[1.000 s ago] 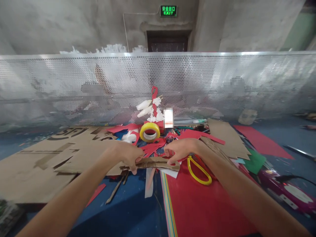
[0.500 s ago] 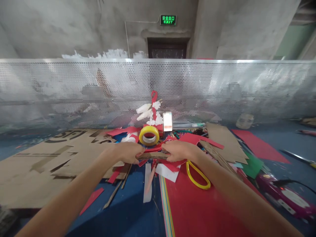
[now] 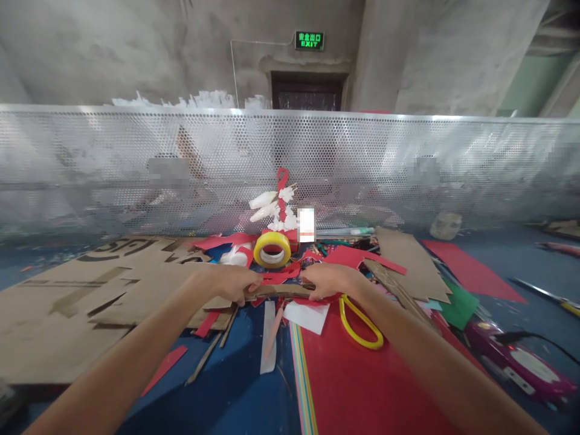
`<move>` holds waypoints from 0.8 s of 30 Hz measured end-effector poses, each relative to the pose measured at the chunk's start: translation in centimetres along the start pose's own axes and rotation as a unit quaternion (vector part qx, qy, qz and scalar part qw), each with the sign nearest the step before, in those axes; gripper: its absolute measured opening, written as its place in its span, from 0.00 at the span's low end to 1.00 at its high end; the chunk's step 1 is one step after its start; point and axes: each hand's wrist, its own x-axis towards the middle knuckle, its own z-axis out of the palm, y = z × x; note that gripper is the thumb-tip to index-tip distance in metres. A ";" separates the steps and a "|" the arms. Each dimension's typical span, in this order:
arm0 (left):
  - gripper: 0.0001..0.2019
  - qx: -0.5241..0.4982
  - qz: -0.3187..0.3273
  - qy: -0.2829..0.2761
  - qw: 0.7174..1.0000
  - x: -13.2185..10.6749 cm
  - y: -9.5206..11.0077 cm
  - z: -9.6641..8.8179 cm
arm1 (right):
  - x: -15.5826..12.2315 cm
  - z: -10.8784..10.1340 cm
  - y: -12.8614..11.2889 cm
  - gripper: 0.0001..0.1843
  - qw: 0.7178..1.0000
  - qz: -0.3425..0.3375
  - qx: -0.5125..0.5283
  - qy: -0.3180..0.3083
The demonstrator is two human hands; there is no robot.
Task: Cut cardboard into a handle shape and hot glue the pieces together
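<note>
A narrow brown cardboard strip (image 3: 278, 290) is held level between both hands above the blue table. My left hand (image 3: 231, 283) pinches its left end with the fingers curled closed. My right hand (image 3: 328, 280) grips its right end, fingers folded over the top. Red paper scraps (image 3: 278, 277) and a white paper piece (image 3: 306, 316) lie under the strip. Just beyond the hands stands a yellow tape roll (image 3: 272, 249). The yellow scissors handle (image 3: 360, 323) lies beside my right wrist on a red sheet (image 3: 371, 386).
Large cut cardboard sheets (image 3: 67, 302) cover the left side, another cardboard piece (image 3: 410, 260) lies at right. A purple glue gun (image 3: 521, 362) sits near the right edge. A perforated metal screen (image 3: 408, 163) walls off the back, with a red-and-white paper figure (image 3: 281, 202) before it.
Both hands have carried the cardboard strip slightly away from me and turned it flatter, so it shows edge-on. The view has tilted a little.
</note>
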 end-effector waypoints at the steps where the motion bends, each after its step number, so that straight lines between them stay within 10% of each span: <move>1: 0.14 0.000 -0.004 -0.005 1.000 0.0 -0.1 0.0 | -0.1 -0.1 -0.1 0.18 1.000 0.004 0.001 -0.003; 24: 0.11 0.088 -0.034 0.004 0.996 -1.1 3.2 -1.3 | 0.0 0.1 0.2 0.18 0.999 0.022 -0.026 -0.025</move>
